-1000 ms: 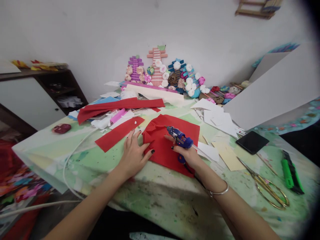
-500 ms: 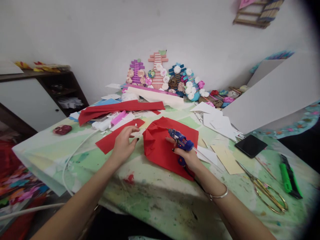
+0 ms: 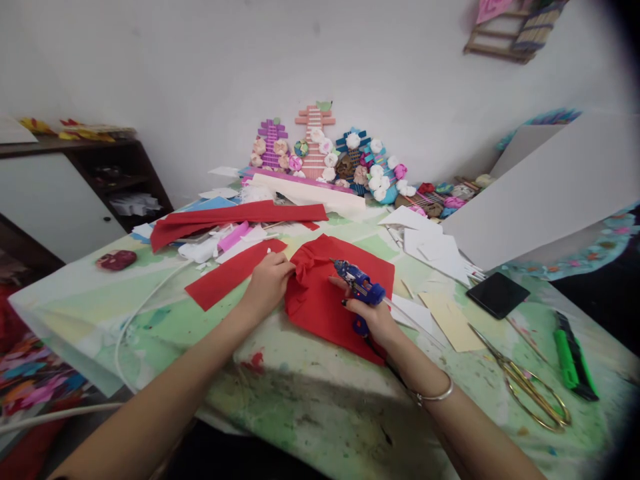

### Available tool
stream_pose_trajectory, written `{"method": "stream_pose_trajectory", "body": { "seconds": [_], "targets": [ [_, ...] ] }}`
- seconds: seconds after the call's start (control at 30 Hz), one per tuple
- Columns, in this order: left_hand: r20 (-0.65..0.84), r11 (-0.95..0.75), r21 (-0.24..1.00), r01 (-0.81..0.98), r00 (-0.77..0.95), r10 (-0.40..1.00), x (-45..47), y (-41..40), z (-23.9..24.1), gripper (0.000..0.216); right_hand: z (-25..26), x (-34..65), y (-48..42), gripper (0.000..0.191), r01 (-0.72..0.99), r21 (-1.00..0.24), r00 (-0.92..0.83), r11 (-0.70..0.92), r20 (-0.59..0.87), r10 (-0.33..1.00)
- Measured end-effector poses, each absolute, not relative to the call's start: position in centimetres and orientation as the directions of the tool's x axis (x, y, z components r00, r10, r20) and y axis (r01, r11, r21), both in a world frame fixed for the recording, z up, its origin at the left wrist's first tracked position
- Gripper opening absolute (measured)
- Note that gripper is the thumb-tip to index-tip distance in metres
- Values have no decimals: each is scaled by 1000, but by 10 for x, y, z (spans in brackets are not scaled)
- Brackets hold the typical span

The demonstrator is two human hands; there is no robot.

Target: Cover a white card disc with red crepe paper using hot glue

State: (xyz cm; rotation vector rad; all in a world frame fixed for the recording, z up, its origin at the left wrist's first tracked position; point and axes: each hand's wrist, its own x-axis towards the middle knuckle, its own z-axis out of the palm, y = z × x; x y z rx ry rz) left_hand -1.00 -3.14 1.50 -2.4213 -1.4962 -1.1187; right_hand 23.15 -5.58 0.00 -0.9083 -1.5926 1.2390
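a single head-worn view looks forward and down from close above the tabletop [image 3: 165, 320], facing the far wall [image 3: 200, 67].

Red paper [image 3: 330, 300]; blue glue gun [image 3: 361, 288]; gold scissors [image 3: 525, 387].

Three red paper pieces are counted: a long strip [image 3: 240, 215] at eleven o'clock, a short strip [image 3: 225, 275] at nine o'clock, and a crumpled sheet [image 3: 325, 303] at centre. One blue glue gun [image 3: 358, 283] is seen. One pair of gold scissors [image 3: 525, 385] is found at four o'clock. One black phone [image 3: 497, 295] and one green cutter [image 3: 569, 355] are found at three o'clock.
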Motion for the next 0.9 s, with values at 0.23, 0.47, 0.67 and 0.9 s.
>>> {"method": "stream_pose_trajectory", "body": {
  "seconds": [0.23, 0.47, 0.67, 0.9],
  "targets": [
    [578, -481, 538, 692, 112, 809, -8, -30, 21, 19, -1, 231, -56, 44, 12, -974, -323, 227, 211, 923],
    [188, -192, 981, -41, -76, 979, -13, -33, 27, 15, 1, 230, -57, 49, 1, -978, -304, 208, 198, 932],
    [96, -58, 951, 304, -112, 989, -12, -34, 43, 29, 2, 230, -58, 48, 9, -977, -302, 214, 201, 932],
    [41, -52, 946, 320, 39, 998, -11, -30, 62, 19, -1, 231, -56, 44, 19, -968, -296, 249, 232, 927]
  ]
}}
